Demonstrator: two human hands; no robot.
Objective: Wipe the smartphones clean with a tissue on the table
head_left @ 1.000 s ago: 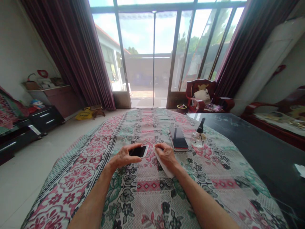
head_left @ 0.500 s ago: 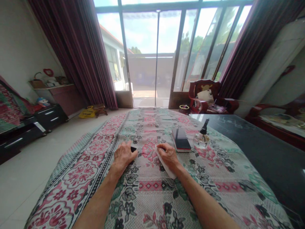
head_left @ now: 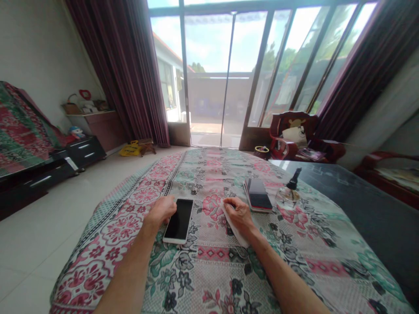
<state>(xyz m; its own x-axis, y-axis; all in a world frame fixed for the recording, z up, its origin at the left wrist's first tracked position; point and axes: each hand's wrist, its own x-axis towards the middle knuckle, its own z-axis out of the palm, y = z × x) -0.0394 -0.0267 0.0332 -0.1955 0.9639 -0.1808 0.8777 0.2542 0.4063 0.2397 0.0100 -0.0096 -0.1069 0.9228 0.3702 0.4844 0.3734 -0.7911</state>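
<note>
My left hand (head_left: 161, 211) is closed at the upper left edge of a smartphone (head_left: 179, 221) with a white frame, its dark screen facing up. The phone is on or just above the patterned tablecloth (head_left: 209, 279); I cannot tell which. My right hand (head_left: 240, 213) has its fingers pinched on a folded white cloth or tissue (head_left: 241, 239), partly hidden under the palm. Just beyond this hand, a stack of smartphones (head_left: 259, 194) lies with a black screen on top. Right of the stack stands a clear round bottle (head_left: 287, 199) with a black pump top.
A dark tabletop (head_left: 353, 196) borders the cloth on the right. Behind it are a red wooden chair (head_left: 293, 131) and a small bin (head_left: 262, 151). Glass doors (head_left: 225, 87) face me. Black drawers (head_left: 87, 150) and a yellow bag (head_left: 129, 149) are on the left.
My left hand has shifted to the left edge of the smartphone, so the screen it mostly covered now shows. My right hand stays on the white cloth. The view has turned slightly left.
</note>
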